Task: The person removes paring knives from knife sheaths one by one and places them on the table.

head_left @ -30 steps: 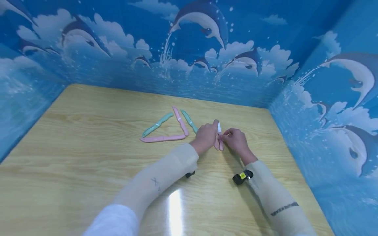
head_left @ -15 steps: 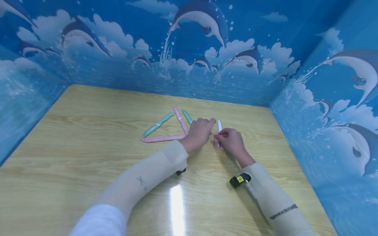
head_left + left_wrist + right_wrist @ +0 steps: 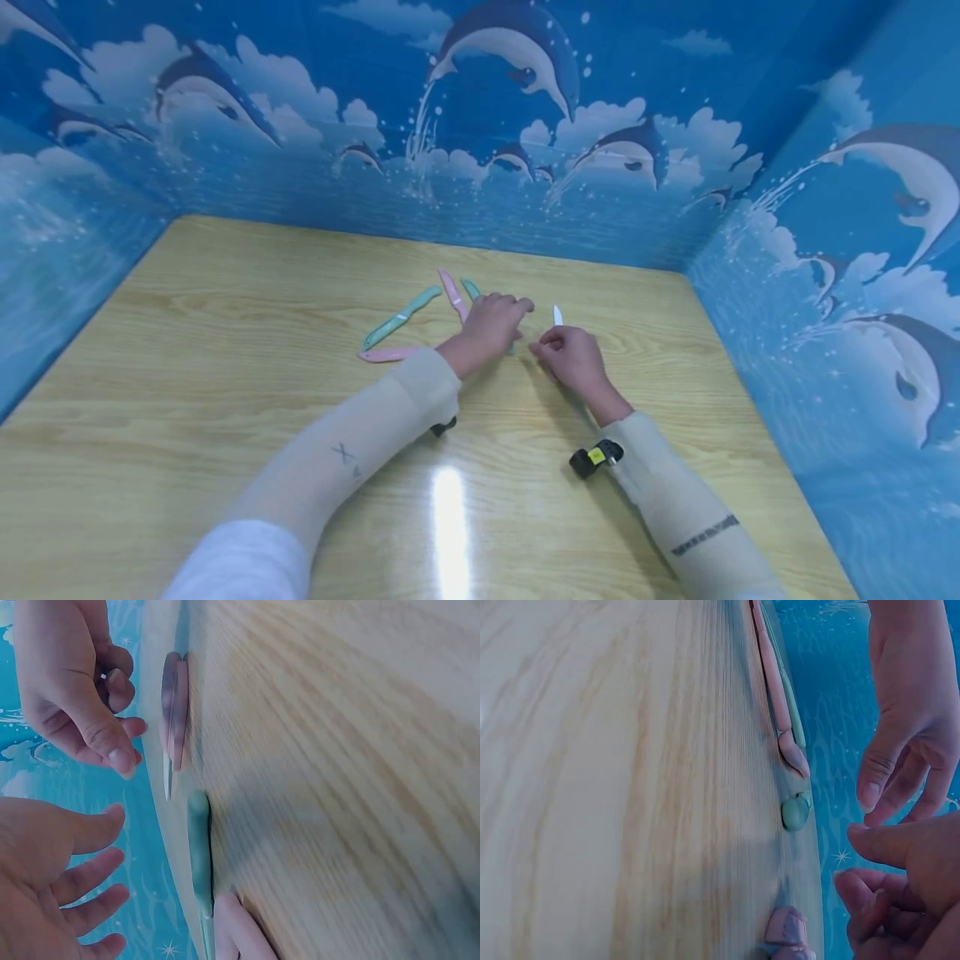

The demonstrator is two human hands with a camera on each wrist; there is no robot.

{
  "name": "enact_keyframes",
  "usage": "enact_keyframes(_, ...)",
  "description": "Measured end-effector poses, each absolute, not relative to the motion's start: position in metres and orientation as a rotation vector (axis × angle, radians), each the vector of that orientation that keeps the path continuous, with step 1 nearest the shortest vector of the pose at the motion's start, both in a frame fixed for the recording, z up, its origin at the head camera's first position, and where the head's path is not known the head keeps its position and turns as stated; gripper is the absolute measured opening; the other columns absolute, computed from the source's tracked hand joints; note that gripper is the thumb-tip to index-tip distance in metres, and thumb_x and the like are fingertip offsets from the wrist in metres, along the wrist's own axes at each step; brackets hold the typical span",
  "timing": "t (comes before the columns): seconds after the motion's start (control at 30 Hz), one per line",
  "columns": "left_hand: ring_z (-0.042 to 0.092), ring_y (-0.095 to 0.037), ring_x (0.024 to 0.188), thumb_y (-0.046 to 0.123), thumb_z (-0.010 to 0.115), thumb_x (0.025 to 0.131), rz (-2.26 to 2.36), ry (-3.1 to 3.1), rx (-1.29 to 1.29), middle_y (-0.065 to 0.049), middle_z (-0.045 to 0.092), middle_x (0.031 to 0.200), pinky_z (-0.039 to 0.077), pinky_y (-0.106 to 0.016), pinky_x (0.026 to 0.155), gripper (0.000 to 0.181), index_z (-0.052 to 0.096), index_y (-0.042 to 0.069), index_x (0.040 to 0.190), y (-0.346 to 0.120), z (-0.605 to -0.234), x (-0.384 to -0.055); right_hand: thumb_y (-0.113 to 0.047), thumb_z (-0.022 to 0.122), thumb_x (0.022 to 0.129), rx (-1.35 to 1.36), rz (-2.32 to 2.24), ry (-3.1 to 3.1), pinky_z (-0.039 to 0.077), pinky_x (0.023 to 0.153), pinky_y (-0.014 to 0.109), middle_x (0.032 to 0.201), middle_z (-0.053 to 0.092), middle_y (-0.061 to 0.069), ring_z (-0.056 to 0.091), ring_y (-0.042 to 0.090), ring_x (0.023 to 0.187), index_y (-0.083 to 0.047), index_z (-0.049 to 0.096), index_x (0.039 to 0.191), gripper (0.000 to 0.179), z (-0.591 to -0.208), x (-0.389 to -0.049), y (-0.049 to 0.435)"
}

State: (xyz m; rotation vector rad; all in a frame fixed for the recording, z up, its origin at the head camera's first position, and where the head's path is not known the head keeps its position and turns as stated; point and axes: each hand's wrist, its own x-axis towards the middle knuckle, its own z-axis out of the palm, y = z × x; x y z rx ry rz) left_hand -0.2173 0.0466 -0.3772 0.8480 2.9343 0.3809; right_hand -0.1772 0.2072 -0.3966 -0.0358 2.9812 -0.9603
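In the head view my left hand (image 3: 489,327), fingers spread and holding nothing, hovers over a green sheathed knife (image 3: 471,289). My right hand (image 3: 576,360) is to its right, fingers loosely bent with nothing between them. Beneath it a bare white blade (image 3: 557,315) sticks out. The left wrist view shows this pink knife (image 3: 167,776) lying on the table with a pink sheath (image 3: 181,712) alongside, both apart from the fingers. A pink sheathed knife (image 3: 452,292), partly covered by my left hand, lies beside the green one.
Another green sheathed knife (image 3: 401,318) slants across the wooden table (image 3: 225,375) to the left. Below it lies a further pink one (image 3: 386,355), its right end hidden by my left arm. Blue dolphin-print walls (image 3: 300,167) border the table's back and sides.
My left hand has moved left, away from the unsheathed pink knife and over the other knives. My right hand has shifted slightly left and drawn off the pink knife and sheath.
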Motion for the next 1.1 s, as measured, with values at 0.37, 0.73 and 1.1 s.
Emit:
enact_keyframes(0.37, 0.054, -0.027, 0.117, 0.019, 0.066, 0.094, 0.454, 2.959, 0.75, -0.005, 0.062, 0.126, 0.04, -0.045, 0.103, 0.047, 0.05, 0.016, 0.138, 0.034, -0.384, -0.238, -0.026, 0.072, 0.089, -0.041, -0.881, 3.012, 0.051, 0.066, 0.034, 0.085, 0.071, 0.01, 0.063, 0.02, 0.073, -0.004, 0.071, 0.094, 0.023, -0.391, -0.186, 0.195)
enact_keyframes(0.73, 0.051, -0.031, 0.12, -0.002, 0.067, 0.086, 0.445, 2.944, 0.667, -0.008, 0.059, 0.131, 0.034, -0.049, 0.108, 0.055, 0.052, 0.013, 0.137, 0.022, -0.383, -0.249, -0.028, 0.074, 0.087, -0.046, -0.851, 3.023, 0.052, 0.068, 0.035, 0.085, 0.071, 0.01, 0.064, 0.02, 0.075, -0.003, 0.072, 0.094, 0.025, -0.392, -0.195, 0.185)
enact_keyframes(1.1, 0.049, -0.033, 0.121, -0.004, 0.071, 0.064, 0.269, 2.955, 0.594, -0.006, 0.059, 0.127, 0.01, -0.066, 0.113, 0.075, 0.053, 0.015, 0.134, 0.016, -0.393, -0.26, -0.03, 0.075, 0.086, -0.038, -0.806, 3.005, 0.051, 0.066, 0.034, 0.083, 0.071, 0.007, 0.063, 0.019, 0.072, -0.005, 0.071, 0.093, 0.026, -0.4, -0.2, 0.173)
